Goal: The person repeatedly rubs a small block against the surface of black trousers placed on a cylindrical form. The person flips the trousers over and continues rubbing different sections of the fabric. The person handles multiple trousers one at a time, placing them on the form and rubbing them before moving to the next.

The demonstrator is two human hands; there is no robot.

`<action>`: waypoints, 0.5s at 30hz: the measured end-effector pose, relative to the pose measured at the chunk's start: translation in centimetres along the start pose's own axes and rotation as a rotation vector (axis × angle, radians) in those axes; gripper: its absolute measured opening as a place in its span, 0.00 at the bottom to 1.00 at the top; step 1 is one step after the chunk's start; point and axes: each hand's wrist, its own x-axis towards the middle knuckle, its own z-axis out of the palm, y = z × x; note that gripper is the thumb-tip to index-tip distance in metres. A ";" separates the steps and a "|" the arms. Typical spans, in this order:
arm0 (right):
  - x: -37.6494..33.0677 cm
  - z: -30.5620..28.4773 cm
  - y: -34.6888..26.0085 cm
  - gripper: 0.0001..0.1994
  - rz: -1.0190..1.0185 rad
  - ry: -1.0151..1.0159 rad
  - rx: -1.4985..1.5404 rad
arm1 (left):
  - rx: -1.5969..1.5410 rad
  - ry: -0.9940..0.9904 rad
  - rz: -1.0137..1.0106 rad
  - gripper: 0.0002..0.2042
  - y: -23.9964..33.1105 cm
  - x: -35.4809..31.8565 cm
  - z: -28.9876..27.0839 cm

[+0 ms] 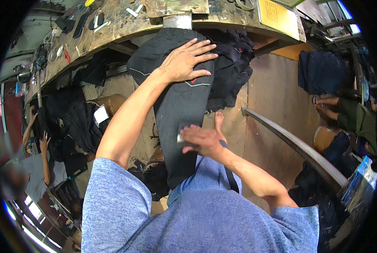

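Observation:
A pair of black trousers (178,107) with white stitching and a small red mark runs from the table edge down to my lap. My left hand (188,61) lies flat on its upper part, fingers spread, pressing the cloth. Over the lower leg of the trousers, my right hand (203,141) is blurred by motion, its fingers closed together. A small white piece (179,138) shows at its fingertips; its kind is too blurred to make out. The trousers' top end rests over a metal-faced board (178,22) that juts from the table.
Along the far side curves a worn wooden table (125,29) with a phone (80,25) and a yellow booklet (278,19). More black garments (230,71) hang just right of the trousers. A metal rail (298,147) slants at right. Other people sit at left (37,173) and far right (359,118).

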 end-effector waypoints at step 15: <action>2.1 4.1 -3.4 0.23 0.068 -0.163 0.376 | 0.009 0.136 0.052 0.32 -1.2 -0.3 1.6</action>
